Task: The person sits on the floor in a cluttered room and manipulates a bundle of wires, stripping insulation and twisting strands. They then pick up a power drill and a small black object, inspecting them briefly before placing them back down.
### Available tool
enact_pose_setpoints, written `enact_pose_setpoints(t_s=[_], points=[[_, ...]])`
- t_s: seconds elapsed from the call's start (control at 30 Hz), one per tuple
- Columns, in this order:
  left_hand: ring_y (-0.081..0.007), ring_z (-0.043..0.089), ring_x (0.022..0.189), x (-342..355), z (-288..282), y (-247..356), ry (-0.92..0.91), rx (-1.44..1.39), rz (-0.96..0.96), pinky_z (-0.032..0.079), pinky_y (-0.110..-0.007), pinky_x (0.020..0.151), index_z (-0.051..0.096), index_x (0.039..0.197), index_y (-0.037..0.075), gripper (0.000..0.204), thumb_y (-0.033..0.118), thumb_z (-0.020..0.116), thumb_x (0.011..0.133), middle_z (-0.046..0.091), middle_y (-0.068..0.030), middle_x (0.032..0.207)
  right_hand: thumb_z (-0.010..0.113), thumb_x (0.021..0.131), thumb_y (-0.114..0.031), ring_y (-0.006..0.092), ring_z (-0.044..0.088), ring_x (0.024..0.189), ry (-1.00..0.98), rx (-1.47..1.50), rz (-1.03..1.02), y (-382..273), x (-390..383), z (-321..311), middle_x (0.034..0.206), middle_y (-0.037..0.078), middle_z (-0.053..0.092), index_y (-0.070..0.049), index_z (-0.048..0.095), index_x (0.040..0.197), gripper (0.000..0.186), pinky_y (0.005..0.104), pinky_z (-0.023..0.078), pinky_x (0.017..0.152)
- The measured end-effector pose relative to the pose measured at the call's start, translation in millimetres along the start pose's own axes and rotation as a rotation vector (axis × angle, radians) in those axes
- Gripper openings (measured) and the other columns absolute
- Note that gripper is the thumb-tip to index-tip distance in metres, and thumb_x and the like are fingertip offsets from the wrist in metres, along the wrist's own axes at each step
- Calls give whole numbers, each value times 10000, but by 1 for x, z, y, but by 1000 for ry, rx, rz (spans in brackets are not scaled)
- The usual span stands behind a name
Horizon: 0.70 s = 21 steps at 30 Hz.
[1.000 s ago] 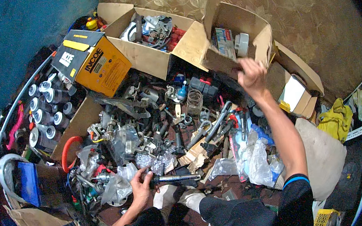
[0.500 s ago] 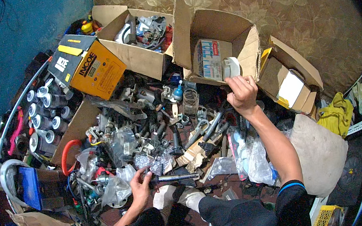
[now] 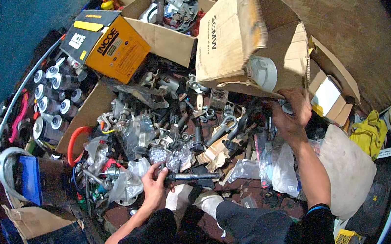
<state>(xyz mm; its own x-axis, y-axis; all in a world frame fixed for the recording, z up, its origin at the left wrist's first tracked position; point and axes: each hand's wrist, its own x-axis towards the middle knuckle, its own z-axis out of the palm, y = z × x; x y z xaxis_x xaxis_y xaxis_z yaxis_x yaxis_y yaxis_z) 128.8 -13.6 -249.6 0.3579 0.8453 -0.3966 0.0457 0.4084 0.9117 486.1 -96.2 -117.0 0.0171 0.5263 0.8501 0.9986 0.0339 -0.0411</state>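
Low in the middle, my left hand (image 3: 158, 185) holds a long cylindrical metal part (image 3: 192, 177), its fingers curled round the left end. Higher on the right, my right hand (image 3: 290, 112) grips the lower edge of an open cardboard box (image 3: 219, 49), which is tilted with its near flap standing up. A white round plastic piece (image 3: 262, 71) shows inside the box; the fingertips of that hand are partly in shadow beneath it. Below and between the hands lies a dense heap of metal parts (image 3: 200, 136), bubble wrap (image 3: 165, 157) and plastic bags (image 3: 283, 172).
Behind are an orange carton (image 3: 119, 50), a box of mixed parts (image 3: 159, 33) and an open carton (image 3: 338, 103). Several canisters (image 3: 59, 83) stand at left, beside a red hose (image 3: 73, 150). A beige cushion (image 3: 352, 170) and yellow cloth (image 3: 367, 131) are at right.
My right hand has moved down and right, pulling the box's lower edge; the box has tipped forward, mostly hiding its contents. My left hand still holds the metal part.
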Motion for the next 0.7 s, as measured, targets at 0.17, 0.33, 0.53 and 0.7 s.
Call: enact_pose_setpoints(t_s=[0.17, 0.33, 0.53, 0.7], points=[[-160, 576, 610, 0, -4, -3, -39, -97, -78, 502, -304, 383, 529, 1148, -41, 284, 65, 594, 893, 556, -89, 845, 778, 626, 12, 288, 617, 742, -40, 19, 127, -19, 7, 0, 814, 120, 635, -5, 635, 900, 310, 354, 484, 688], [-149, 563, 574, 1, -8, -4, -20, -22, -36, 497, -302, 386, 515, 1174, -55, 307, 61, 587, 898, 573, -86, 808, 779, 647, 18, 242, 617, 805, -10, -8, 213, 3, 3, 7, 906, 124, 634, 17, 624, 981, 369, 317, 490, 702], [-146, 561, 559, 0, -9, -5, -75, -29, -42, 493, -300, 383, 511, 1177, -59, 311, 56, 584, 898, 572, -89, 814, 750, 599, -69, 326, 628, 832, -88, -137, 38, 72, 65, 37, 883, 151, 649, -29, 646, 976, 393, 386, 474, 736], [-156, 567, 575, -1, -6, -1, -53, -50, -77, 494, -299, 378, 517, 1156, -50, 289, 51, 586, 894, 547, -79, 837, 806, 607, -244, 316, 643, 834, -301, -24, 390, 84, 98, 80, 888, 117, 673, -104, 661, 983, 426, 395, 491, 749]])
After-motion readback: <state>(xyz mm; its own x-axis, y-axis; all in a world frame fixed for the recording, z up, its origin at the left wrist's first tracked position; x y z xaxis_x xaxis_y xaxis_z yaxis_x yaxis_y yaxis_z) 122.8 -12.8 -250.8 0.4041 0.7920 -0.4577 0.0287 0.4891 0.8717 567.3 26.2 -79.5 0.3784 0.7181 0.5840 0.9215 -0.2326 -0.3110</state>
